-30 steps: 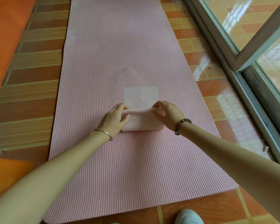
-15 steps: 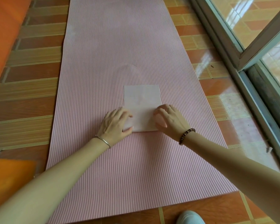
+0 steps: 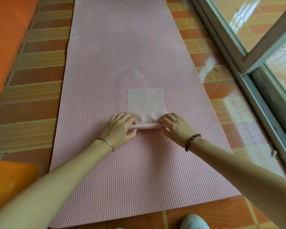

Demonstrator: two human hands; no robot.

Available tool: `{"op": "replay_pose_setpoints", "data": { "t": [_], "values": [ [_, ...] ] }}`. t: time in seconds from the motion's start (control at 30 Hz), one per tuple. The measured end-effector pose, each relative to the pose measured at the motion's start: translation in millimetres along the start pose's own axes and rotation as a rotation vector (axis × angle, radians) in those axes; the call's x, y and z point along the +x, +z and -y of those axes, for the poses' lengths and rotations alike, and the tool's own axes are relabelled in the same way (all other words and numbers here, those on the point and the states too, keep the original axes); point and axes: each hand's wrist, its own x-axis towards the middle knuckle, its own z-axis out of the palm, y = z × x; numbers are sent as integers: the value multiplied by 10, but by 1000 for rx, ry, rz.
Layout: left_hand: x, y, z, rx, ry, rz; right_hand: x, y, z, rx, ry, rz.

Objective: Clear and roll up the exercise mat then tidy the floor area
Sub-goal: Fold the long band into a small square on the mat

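On mat (image 3: 122, 55) | left hand (image 3: 118, 129), right hand (image 3: 177, 128) pinch rolled cloth (image 3: 145, 103) | mat's far end, shoe (image 3: 194, 222) cut off

Left hand (image 3: 118, 128) wears a silver bangle (image 3: 108, 143) — right hand (image 3: 177, 128) a beaded bracelet (image 3: 191, 141) and ring (image 3: 171, 117)

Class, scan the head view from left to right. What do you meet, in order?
orange surface → left hand, gripping one end of the rolled edge → pale cloth → right hand, gripping the other end → window frame
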Motion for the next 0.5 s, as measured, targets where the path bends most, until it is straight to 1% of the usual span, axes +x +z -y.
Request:
{"op": "replay_pose_setpoints", "data": {
  "t": [0.07,0.17,0.3,0.4,0.5],
  "values": [
    [21,-46,-8,-59,-16,13,-20,-32,21,4,26,-3],
    [41,-139,-65,-125,-101,38,-57,-98,52,12,52,-17],
    [37,-191,-136,-166,-174,77,-100,-138,100,110,128,12],
    [58,-174,-124,-180,-227,40,-30,-131,64,185,182,39],
    [147,-137,-33,-199,-284,-13,131,-130,-15,307,224,-31]
  ]
}}
